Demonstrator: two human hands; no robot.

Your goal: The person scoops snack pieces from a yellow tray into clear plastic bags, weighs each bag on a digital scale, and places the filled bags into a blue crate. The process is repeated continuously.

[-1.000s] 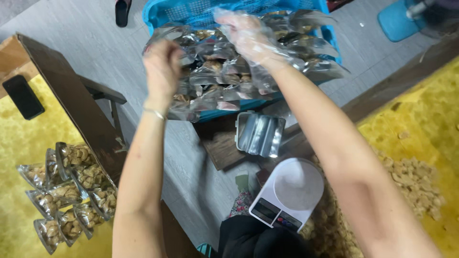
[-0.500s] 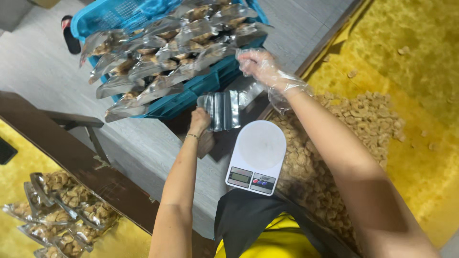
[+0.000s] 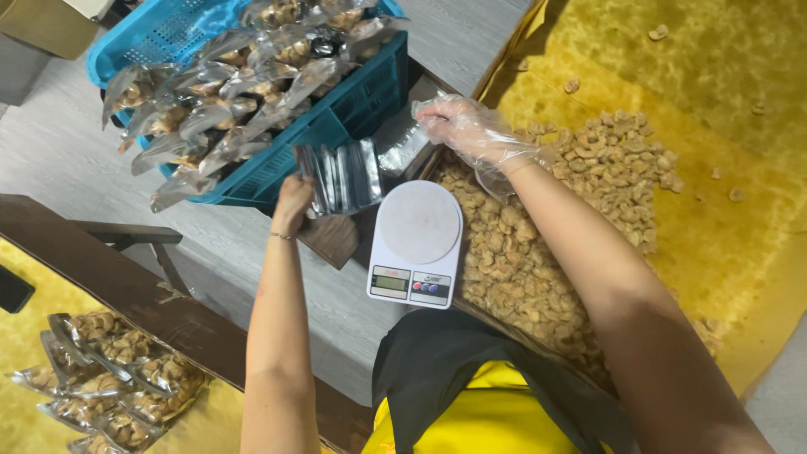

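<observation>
Holding stack of empty silver pouches (image 3: 340, 176) in my left hand (image 3: 292, 202), grip clenched on stack, just left of white scale (image 3: 416, 244). My gloved right hand (image 3: 462, 128) released, fingers loose, above cashew pile (image 3: 538, 227). Blue crate (image 3: 336, 126) of filled bags far left.

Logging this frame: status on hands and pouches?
Left hand grips the stack of empty silver pouches. Gloved right hand open above the nuts, holding nothing. Scale bare, nothing blocking.

Clear filled pouches (image 3: 244, 76) in blue crate (image 3: 353, 109)
</observation>
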